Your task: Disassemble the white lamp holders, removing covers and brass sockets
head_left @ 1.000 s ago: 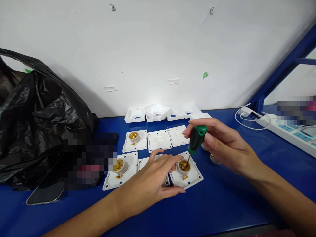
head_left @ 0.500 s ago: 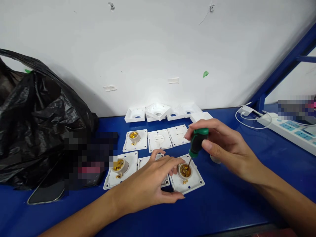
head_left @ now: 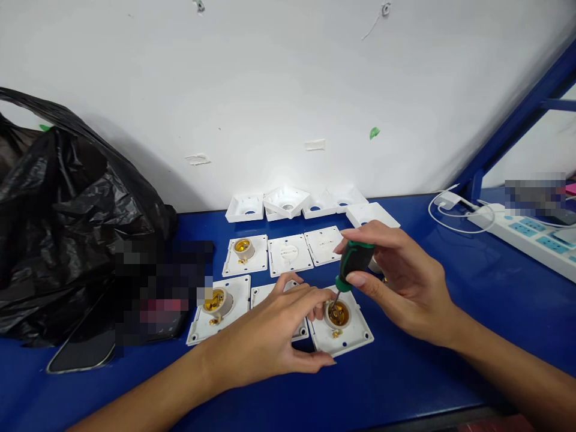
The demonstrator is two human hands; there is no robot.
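My right hand is closed around the green and black handle of a screwdriver. The screwdriver leans, its shaft running down into the brass-lined socket of a lamp holder on a square white base plate. My left hand holds that lamp holder, fingers at the socket's rim and thumb at the plate's near left edge. Under this hand a white plate is partly hidden. Two more lamp holders with brass sockets lie to the left, one nearer and one farther back.
Two white plates without sockets lie mid-table, with several white square covers along the wall. A black plastic bag and a phone sit at left. At right are a power strip and a white cable.
The screwdriver has shifted left and tilted more, its tip moving from the right side of the socket to the left. My left hand stays on the lamp holder.
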